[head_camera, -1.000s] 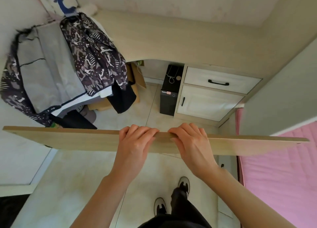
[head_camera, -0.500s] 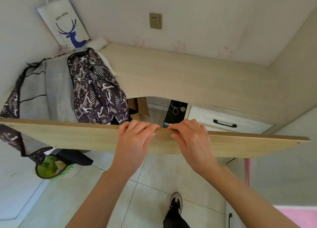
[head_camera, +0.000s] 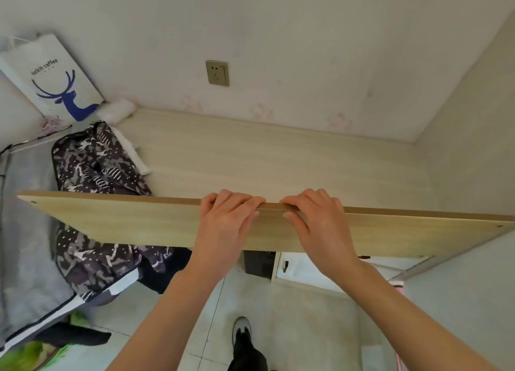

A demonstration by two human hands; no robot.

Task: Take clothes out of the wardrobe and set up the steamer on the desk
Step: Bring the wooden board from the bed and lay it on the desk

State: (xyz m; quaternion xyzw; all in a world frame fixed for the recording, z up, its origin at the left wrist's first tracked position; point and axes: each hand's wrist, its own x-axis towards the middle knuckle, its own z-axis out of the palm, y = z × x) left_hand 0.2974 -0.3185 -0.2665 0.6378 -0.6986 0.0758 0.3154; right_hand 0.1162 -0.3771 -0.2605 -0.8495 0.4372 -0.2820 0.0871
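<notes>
I hold a long pale wooden board [head_camera: 125, 220] level in front of me, on edge, across the whole view. My left hand [head_camera: 225, 222] and my right hand [head_camera: 317, 222] grip its top edge side by side near the middle, fingers curled over the far side. Behind the board lies the light wooden desk [head_camera: 278, 161]. A dark patterned garment [head_camera: 94, 169] and a grey garment [head_camera: 25, 231] hang over the desk's left end and droop towards the floor. No steamer is in view.
A white paper bag with a blue deer [head_camera: 53, 77] leans in the back left corner beside a white roll [head_camera: 115, 110]. A wall socket [head_camera: 217, 72] sits above the desk. Below the desk are a black computer case [head_camera: 257, 263] and white cabinet doors [head_camera: 306, 267]. A wall [head_camera: 473, 301] stands right.
The view has tilted up and closer to the desk. The board, still held in both hands, has risen against the scene and now covers the desk's front edge and drawer.
</notes>
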